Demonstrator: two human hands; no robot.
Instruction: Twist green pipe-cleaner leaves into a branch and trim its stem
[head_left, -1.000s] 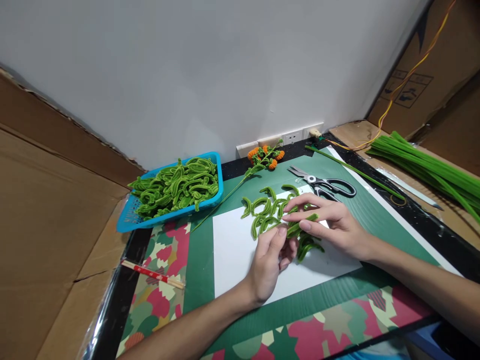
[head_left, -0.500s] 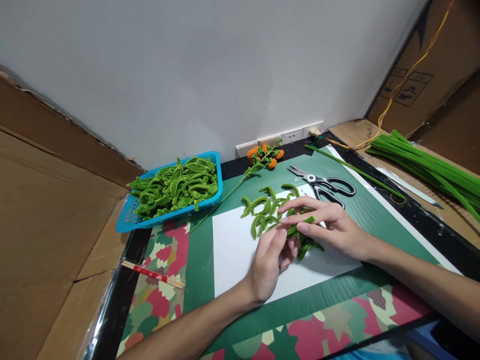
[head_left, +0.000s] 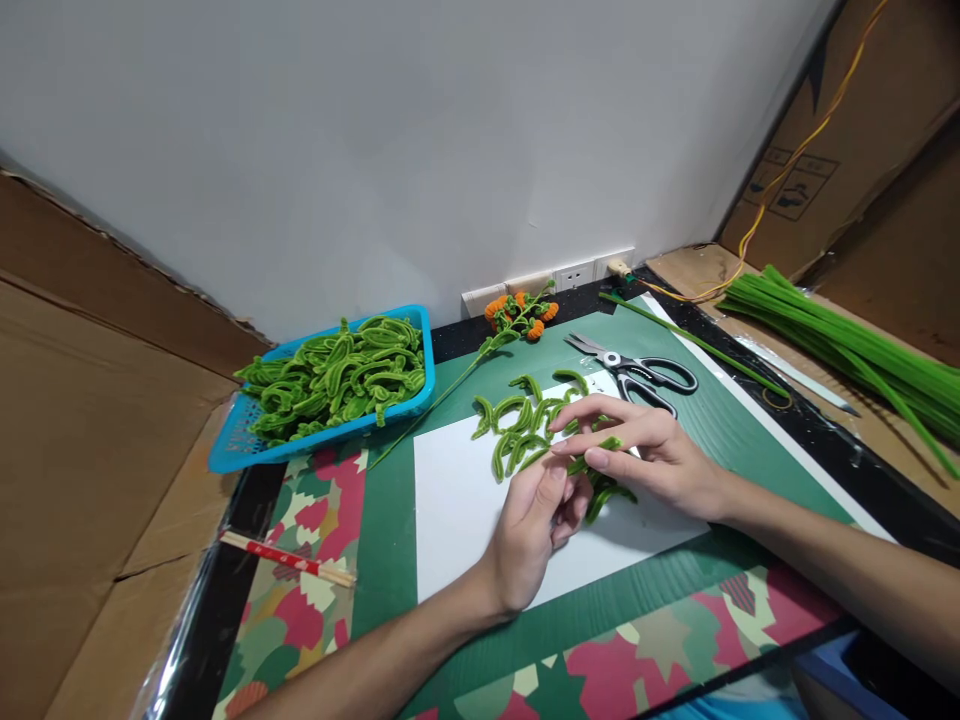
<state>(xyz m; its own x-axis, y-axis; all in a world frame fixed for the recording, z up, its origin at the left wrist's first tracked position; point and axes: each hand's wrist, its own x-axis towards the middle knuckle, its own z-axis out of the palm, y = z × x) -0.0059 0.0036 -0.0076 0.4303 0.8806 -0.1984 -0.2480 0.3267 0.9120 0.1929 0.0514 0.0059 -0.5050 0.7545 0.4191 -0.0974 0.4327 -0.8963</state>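
Note:
A short green pipe cleaner piece (head_left: pixel 612 444) is held between both hands above the white paper (head_left: pixel 457 520). My left hand (head_left: pixel 529 525) is closed, its thumb and fingers pinching the piece's left end, partly hidden. My right hand (head_left: pixel 667 460) reaches over from the right, thumb and fingers closed about the same piece, its other end poking out past the thumb. Beneath and around the hands lie several curved, folded green pipe cleaner pieces (head_left: pixel 510 414). Black-handled scissors (head_left: pixel 637 370) rest just beyond my right hand, blades spread a little.
A blue basket (head_left: pixel 429 385) heaped with green pieces stands at the left. Behind the paper lies an orange-flowered stem (head_left: pixel 510 330). Long green pipe cleaners (head_left: pixel 847 340) and a white pen-like tool (head_left: pixel 802 375) are at the right. Wrapped chopsticks (head_left: pixel 289 557) lie at the left edge.
The whole view has shifted slightly, so things appear a little further left. Both hands keep nearly the same hold on the green piece.

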